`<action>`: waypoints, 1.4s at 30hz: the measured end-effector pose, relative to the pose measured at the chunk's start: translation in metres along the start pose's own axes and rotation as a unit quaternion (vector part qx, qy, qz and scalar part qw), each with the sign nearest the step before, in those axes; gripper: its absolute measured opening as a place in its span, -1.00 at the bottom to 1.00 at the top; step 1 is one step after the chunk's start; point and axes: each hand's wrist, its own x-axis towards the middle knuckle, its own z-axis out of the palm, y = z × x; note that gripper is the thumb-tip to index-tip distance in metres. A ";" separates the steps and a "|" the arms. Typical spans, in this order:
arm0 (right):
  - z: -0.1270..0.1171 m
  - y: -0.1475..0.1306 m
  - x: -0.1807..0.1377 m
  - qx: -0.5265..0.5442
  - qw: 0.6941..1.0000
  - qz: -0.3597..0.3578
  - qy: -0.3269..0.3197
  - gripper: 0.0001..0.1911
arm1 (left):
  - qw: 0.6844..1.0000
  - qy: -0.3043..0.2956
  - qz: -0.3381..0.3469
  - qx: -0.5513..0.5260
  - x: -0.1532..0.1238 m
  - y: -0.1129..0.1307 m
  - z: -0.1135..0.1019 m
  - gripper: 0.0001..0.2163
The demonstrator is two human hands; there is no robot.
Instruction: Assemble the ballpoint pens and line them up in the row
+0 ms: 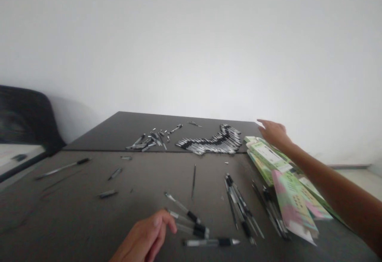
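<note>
My left hand (pixel 147 234) is low in the head view, its fingers loosely bent and apart, with nothing visible in them. Its index fingertip is beside several clear pen barrels with black grips, and whether it touches them I cannot tell. Below these lies a pen (pixel 210 242) with a pale pointed tip. My right hand (pixel 273 131) reaches out past the table's far right corner, fingers stretched and no object seen in it. Beneath its arm lie green and pink cardboard boxes (pixel 270 156), partly hidden by the forearm.
A long curved row of pens (pixel 213 142) lies on the far table half (pixel 98 134). Loose pen parts (pixel 152 140) are heaped left of it. More pens (pixel 240 206) and thin refills (pixel 193 180) are scattered nearer. A dark chair (pixel 26 115) stands at the left.
</note>
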 end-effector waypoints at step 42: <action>-0.067 -0.046 -0.180 0.118 0.907 0.001 -0.405 -0.67 | 0.995 0.035 0.037 0.085 -0.002 0.005 -0.007 -0.38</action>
